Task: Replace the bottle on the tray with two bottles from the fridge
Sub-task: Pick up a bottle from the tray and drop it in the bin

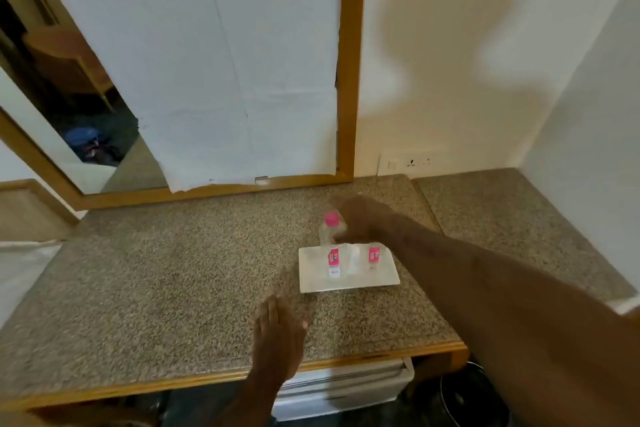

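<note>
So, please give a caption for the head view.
Right hand on two pink-labelled bottles on the white tray.

We see a speckled brown and grey counter (pixel 173 270) with an orange-brown wood edge. In the middle of the frame a white tray (pixel 346 279) holds clear bottles (pixel 333 243) with pink labels; one has a pink cap. The mirror frame (pixel 349 80) at the top is orange-brown, and the wall (pixel 450 45) at upper right is cream.
</note>
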`<move>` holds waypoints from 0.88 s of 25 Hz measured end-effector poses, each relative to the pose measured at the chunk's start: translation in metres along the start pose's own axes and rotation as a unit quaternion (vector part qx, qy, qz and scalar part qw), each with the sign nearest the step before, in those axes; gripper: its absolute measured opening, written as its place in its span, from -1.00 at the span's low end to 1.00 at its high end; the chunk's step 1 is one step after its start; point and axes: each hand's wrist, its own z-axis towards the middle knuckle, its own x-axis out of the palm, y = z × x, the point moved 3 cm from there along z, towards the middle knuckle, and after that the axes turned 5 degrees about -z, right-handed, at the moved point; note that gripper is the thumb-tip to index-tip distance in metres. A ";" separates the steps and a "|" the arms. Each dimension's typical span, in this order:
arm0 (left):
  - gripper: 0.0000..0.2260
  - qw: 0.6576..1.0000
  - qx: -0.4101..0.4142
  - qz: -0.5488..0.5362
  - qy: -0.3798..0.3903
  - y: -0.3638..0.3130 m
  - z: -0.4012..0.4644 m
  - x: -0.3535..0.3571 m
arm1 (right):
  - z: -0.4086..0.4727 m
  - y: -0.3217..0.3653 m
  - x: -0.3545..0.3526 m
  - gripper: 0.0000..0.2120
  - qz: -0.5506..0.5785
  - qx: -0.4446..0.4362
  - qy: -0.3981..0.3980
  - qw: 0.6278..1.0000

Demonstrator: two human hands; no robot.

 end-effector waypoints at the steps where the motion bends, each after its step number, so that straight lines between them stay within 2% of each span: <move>1: -0.30 0.999 -0.028 0.002 0.029 0.005 -0.001 0.008 | 0.006 0.002 0.002 -0.34 -0.014 -0.005 0.011 1.000; 3: -0.20 0.998 -0.031 0.018 0.043 0.014 -0.002 0.021 | 0.013 0.007 0.005 -0.48 -0.051 -0.028 0.016 0.998; 6: -0.22 0.998 -0.028 0.036 0.036 0.020 -0.001 0.028 | 0.018 0.008 0.011 -0.73 -0.071 -0.041 0.013 0.997; 8: -0.25 0.999 -0.015 0.041 0.026 0.020 0.000 0.028 | 0.018 0.010 0.010 -0.76 -0.071 -0.045 0.010 0.996; 12: -0.31 0.998 -0.040 0.052 0.020 0.019 -0.001 0.033 | 0.015 0.013 0.009 -0.81 -0.104 -0.054 0.013 0.993; 16: -0.28 0.998 -0.051 0.047 -0.001 0.011 0.004 0.035 | 0.013 0.006 0.018 -0.78 -0.059 -0.023 0.002 0.998; 22: -0.27 0.997 -0.053 0.053 0.003 0.010 0.004 0.039 | 0.020 0.003 0.024 -0.83 -0.026 -0.035 -0.020 0.999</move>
